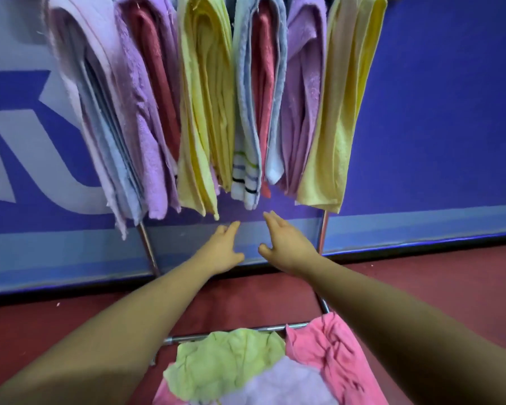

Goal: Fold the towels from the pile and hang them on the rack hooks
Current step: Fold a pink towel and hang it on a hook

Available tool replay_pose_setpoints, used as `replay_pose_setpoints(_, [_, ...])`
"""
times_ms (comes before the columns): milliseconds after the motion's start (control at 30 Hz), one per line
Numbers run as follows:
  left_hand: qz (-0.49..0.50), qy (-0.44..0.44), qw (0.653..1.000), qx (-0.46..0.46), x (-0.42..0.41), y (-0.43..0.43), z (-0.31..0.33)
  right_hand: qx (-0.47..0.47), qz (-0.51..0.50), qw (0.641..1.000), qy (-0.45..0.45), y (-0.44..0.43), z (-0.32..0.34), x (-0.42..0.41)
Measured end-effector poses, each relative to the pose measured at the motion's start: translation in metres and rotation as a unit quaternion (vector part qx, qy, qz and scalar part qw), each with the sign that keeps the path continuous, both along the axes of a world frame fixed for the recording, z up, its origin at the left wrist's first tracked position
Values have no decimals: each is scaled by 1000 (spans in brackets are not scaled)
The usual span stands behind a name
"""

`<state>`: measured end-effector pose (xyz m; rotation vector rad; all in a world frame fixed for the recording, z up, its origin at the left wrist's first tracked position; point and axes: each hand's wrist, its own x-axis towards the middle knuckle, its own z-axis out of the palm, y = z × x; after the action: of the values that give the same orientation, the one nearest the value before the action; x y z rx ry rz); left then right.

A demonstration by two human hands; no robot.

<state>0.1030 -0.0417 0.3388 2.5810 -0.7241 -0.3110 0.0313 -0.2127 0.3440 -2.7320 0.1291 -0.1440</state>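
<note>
My left hand (pixel 222 248) and right hand (pixel 288 244) hover empty, fingers loosely open, just below the hung towels (pixel 208 97), so I judge the next move is grasping one from the near pile (pixel 246 372)

The left hand (pixel 223 249) and the right hand (pixel 284 244), both mid-frame, are bare. Each joins a bare forearm: the left forearm (pixel 114 325) enters from the lower left corner, and the right forearm (pixel 412 320) enters from the lower right. Bare skin runs unbroken from the fingertips to the frame's edge, and the upper arms fall outside the picture. Both forearms look smooth. They are broad at the bottom edge and slim at the wrists. The fingers are short with rounded tips. The nails are too small to make out.
</note>
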Motion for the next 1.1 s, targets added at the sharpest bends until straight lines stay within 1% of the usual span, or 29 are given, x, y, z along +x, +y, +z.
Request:
replay_pose_setpoints(133, [16, 31, 999, 27, -21, 16, -53, -8, -26, 997, 65, 11, -67, -29])
replay_pose_setpoints(267, [30, 81, 995, 53, -44, 30, -120, 7, -59, 989, 137, 14, -139, -58])
replay_pose_setpoints(367, [40, 107, 990, 83, -60, 38, -168, 24, -84, 982, 169, 12, -183, -74])
replay_pose_setpoints(467, [41, 143, 982, 112, -74, 44, -218, 26, -86, 974, 208, 12, -228, -87])
replay_pose_setpoints(600, [28, 183, 969, 166, -90, 48, -280, 37, -81, 955, 282, 17, -287, -103])
replay_pose_setpoints(833, [31, 276, 942, 187, -123, 58, -375, 114, -46, 911, 394, 29, -384, -135])
replay_pose_setpoints(900, [54, 282, 939, 191, -133, 64, -396, 145, -41, 901, 408, 39, -406, -144])
replay_pose_setpoints(967, [76, 273, 942, 180, -141, 70, -411, 186, -45, 896, 400, 52, -424, -150])
replay_pose_setpoints(1033, [109, 258, 946, 162, -144, 77, -425, 202, -63, 906, 366, 64, -437, -154])
replay_pose_setpoints(1100, [109, 235, 956, 140, -141, 84, -432, 207, -61, 915, 341, 73, -446, -157])
